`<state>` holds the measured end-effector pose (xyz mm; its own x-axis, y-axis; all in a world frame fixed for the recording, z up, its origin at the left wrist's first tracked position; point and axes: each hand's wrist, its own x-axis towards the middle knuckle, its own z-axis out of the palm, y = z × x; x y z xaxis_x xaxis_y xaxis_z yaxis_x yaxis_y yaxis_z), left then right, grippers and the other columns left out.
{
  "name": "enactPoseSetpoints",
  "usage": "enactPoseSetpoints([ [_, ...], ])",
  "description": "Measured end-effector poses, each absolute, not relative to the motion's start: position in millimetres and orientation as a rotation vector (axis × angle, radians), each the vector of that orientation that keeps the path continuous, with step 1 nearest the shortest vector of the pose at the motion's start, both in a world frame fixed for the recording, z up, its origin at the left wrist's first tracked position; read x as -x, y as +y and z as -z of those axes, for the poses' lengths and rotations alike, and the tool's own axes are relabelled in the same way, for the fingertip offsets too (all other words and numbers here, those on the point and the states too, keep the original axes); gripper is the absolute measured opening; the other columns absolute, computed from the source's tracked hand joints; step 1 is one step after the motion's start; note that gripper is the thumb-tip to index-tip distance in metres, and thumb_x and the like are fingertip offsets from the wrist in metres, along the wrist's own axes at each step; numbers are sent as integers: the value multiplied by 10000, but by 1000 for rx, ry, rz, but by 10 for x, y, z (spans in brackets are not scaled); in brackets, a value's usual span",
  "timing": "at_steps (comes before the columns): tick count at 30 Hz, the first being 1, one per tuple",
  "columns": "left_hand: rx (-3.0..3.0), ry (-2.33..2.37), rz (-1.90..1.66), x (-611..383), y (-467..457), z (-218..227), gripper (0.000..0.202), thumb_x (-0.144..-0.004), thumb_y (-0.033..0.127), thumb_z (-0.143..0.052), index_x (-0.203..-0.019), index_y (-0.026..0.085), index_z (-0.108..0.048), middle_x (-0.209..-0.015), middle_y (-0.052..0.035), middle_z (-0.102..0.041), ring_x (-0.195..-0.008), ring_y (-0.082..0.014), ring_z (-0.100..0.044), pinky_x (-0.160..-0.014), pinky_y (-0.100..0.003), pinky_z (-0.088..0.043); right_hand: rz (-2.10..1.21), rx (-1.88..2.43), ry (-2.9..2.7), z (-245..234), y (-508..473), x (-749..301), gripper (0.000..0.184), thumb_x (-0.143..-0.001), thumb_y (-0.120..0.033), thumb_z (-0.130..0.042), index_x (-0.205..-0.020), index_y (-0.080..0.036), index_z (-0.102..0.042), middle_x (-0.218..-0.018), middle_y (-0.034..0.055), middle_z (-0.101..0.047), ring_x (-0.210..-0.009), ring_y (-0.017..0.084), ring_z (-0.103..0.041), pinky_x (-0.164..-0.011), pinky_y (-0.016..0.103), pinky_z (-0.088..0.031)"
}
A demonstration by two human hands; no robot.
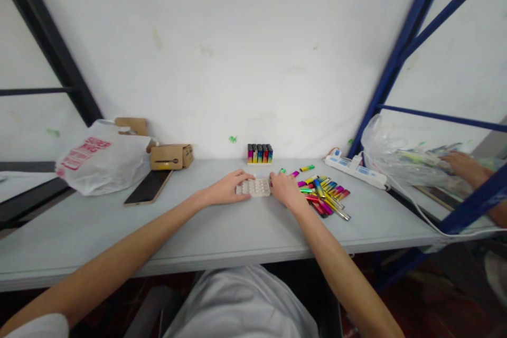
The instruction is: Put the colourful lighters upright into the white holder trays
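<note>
A small white tray (255,187) with rows of round holes lies on the table in front of me. My left hand (228,189) grips its left end, the fingers along the far side and the thumb along the near side. At the tray's right end is my right hand (283,189), its fingers curled in against the edge; its fingertips are partly hidden. Close by on the right, a loose pile of shiny coloured lighters (327,194) spreads over the table. Behind the tray, against the wall, several lighters (260,153) stand upright in rows in a similar white tray.
On the left are a white plastic bag (105,158), a cardboard box (170,157) and a dark phone (148,187). A white power strip (356,170) with a cable lies at the right. Past the blue frame (390,74), another person's hand (463,163) is beside clear plastic bags.
</note>
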<state>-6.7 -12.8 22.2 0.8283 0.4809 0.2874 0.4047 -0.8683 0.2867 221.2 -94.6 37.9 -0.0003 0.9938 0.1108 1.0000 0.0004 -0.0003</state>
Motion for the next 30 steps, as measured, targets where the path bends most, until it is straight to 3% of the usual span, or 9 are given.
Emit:
enactPoseSetpoints([
  [3, -2822, 753, -577, 63, 44, -194, 768, -843, 597, -726, -1464, 186, -542, -1401, -147, -513, -1323, -305, -519, -1167, -393, -389, 73, 2186, -2144, -396, -929, -2283, 367, -1051, -176, -357, -1318, -122, -604, -1186, 237, -713, -1128, 364, -701, -946, 482, -501],
  [6, -2817, 881, -473, 46, 184, -158, 903, -769, 753, -720, -1443, 168, -583, -1404, -169, -554, -1307, -344, -542, -1149, -422, -402, -9, 2202, -2104, -425, -910, -2389, 350, -1022, -144, -424, -1321, -124, -603, -1218, 219, -707, -1129, 341, -703, -905, 416, -517],
  [9, -2734, 944, -486, 12, 333, -121, 841, -866, 800, -553, -1421, 172, -613, -1340, -155, -644, -1236, -330, -604, -1097, -419, -441, -39, 2175, -2031, -463, -864, -2505, 342, -1003, -172, -514, -1325, -134, -622, -1238, 200, -701, -1155, 310, -687, -922, 366, -503],
  [11, -2610, 994, -622, -22, 475, -96, 754, -949, 738, -449, -1394, 158, -632, -1253, -137, -698, -1126, -293, -662, -1032, -393, -489, -33, 2130, -1992, -491, -814, -2581, 340, -984, -191, -574, -1311, -132, -649, -1245, 189, -699, -1196, 292, -659, -963, 339, -481],
  [14, -2467, 1151, -804, -102, 754, -56, 699, -835, 614, -671, -1341, 132, -658, -1141, -119, -733, -984, -276, -699, -936, -372, -543, -42, 2019, -1961, -525, -738, -2668, 340, -943, -173, -638, -1277, -125, -680, -1233, 161, -706, -1185, 254, -650, -992, 302, -456],
  [17, -2421, 1249, -884, -231, 1044, -20, 691, -807, 512, -725, -1348, 93, -630, -1186, -157, -708, -1043, -303, -687, -963, -400, -536, -27, 1922, -1891, -531, -696, -2690, 317, -945, -154, -611, -1249, -136, -698, -1194, 142, -709, -1080, 225, -673, -969, 293, -458],
  [20, -2381, 1306, -963, -404, 1259, 10, 792, -795, 516, -768, -1416, 77, -548, -1243, -187, -656, -1113, -325, -653, -991, -436, -523, 17, 1867, -1841, -507, -681, -2675, 313, -942, -145, -589, -1233, -151, -704, -1172, 140, -697, -1056, 225, -668, -947, 298, -459],
  [24, -2338, 1272, -1161, -606, 1391, 72, 894, -739, 514, -851, -1469, 148, -486, -1212, -130, -594, -1167, -312, -594, -1058, -448, -490, 22, 1826, -1840, -461, -658, -2703, 300, -922, -136, -609, -1206, -159, -706, -1130, 121, -698, -1057, 221, -654, -936, 294, -454],
  [30, -2460, 1073, -1147, -627, 1432, 166, 806, -732, 386, -857, -1435, 202, -509, -1230, -105, -554, -1207, -313, -562, -1125, -486, -446, 53, 1808, -1803, -454, -627, -2781, 262, -922, -134, -624, -1166, -157, -717, -1106, 117, -690, -1036, 211, -643, -933, 292, -453],
])
